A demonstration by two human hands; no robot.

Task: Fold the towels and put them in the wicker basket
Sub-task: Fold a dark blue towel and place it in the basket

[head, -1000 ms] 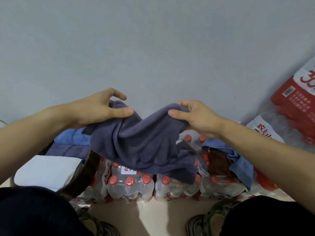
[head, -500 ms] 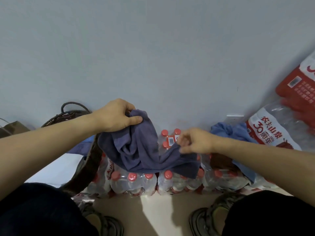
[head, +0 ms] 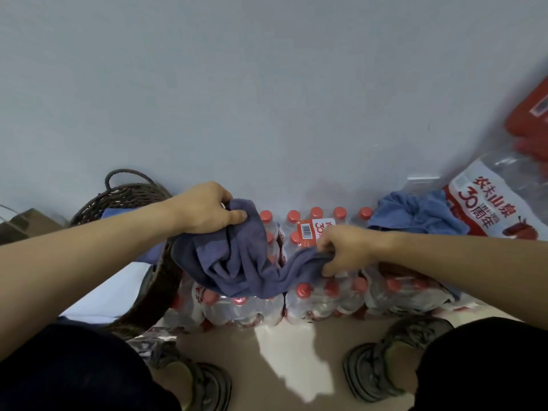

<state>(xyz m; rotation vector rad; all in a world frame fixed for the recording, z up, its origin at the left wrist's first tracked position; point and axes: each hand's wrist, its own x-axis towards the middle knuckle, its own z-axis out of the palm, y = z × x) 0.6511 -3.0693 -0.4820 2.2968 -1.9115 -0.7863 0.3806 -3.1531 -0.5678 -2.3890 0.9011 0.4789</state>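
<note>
Both hands had hold of one purple-grey towel (head: 234, 262). The left hand (head: 207, 209) gripped a bunched upper corner, its fingers curled over the cloth and the thumb pressed along the front. The right hand (head: 347, 250) sat lower and to the right, knuckles up, its fingers curled down and pinching the towel's other end against the top of the shrink-wrapped packs of bottled water (head: 326, 295). Between the two hands the towel hung crumpled and unfolded, its lower folds draped over the red caps of the near row of bottles.

To the left, the wicker basket (head: 130, 197) stood against the wall, its dark woven rim and loop handle showing behind the left forearm; a strip of blue cloth showed inside it, though how it lay could not be told. A white sheet-like object (head: 100, 295) lay in front of the basket, partly hidden by the arm.

To the right, a crumpled blue towel (head: 415, 215) lay on the far end of the water packs, just beside a tilted pack with a red and white label (head: 486, 203). The person's sandalled feet (head: 382, 366) rested on the pale floor (head: 284, 351) below, with dark trouser legs at both lower corners.
</note>
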